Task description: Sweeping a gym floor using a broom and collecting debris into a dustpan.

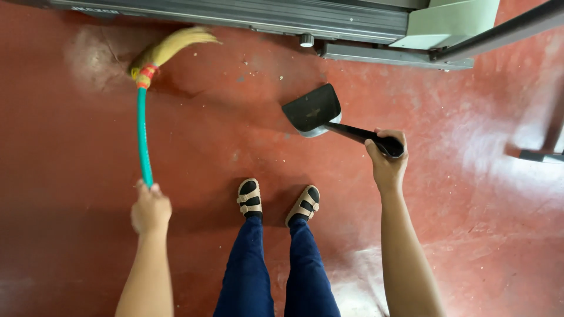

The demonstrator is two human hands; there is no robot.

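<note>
My left hand (150, 208) grips the bottom end of a broom's green handle (142, 135). Its straw-coloured bristles (170, 46) touch the red floor at the upper left, close to the base of a grey machine (235, 14). My right hand (386, 157) is closed around the black handle of a dustpan (311, 110), whose dark pan rests tilted on the floor ahead of my feet. Small light crumbs of debris lie scattered on the floor between the bristles and the dustpan.
My two feet in tan sandals (277, 201) and blue trousers stand at the centre bottom. The grey machine base with a pale green panel (446, 23) runs along the top edge. A dark metal leg (540, 154) stands at the right.
</note>
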